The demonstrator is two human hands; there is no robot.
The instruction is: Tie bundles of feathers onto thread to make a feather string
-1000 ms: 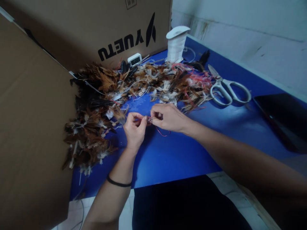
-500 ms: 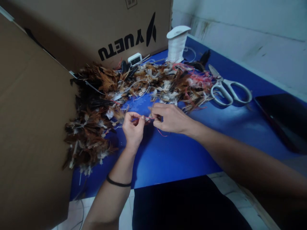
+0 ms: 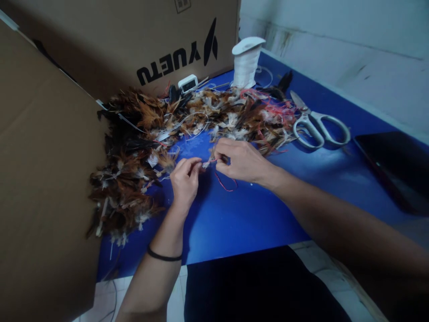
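Observation:
My left hand (image 3: 185, 181) is closed in a pinch on the pale end of a small feather (image 3: 206, 164) above the blue table. Just to its right, my right hand (image 3: 241, 161) has thumb and forefinger pinched on a thin red string (image 3: 225, 188). The string runs to the feather between the two hands, and a loose loop of it hangs below the right hand's fingers. Fingertips partly hide where string and feather meet. Beyond both hands curves a thick pile of brown, black and white feathers (image 3: 147, 117).
Silver-handled scissors (image 3: 313, 127) and a dark flat device (image 3: 395, 165) lie on the right of the blue table (image 3: 234, 223). A white spool (image 3: 247, 65) and a small white digital display (image 3: 188, 83) stand at the back. Cardboard (image 3: 50, 170) walls the left and rear. Red strands (image 3: 278, 111) lie among the feathers.
My right hand has shifted slightly up and away from the left, so more of the feather shows between them. The red string's loop hangs longer and wider now.

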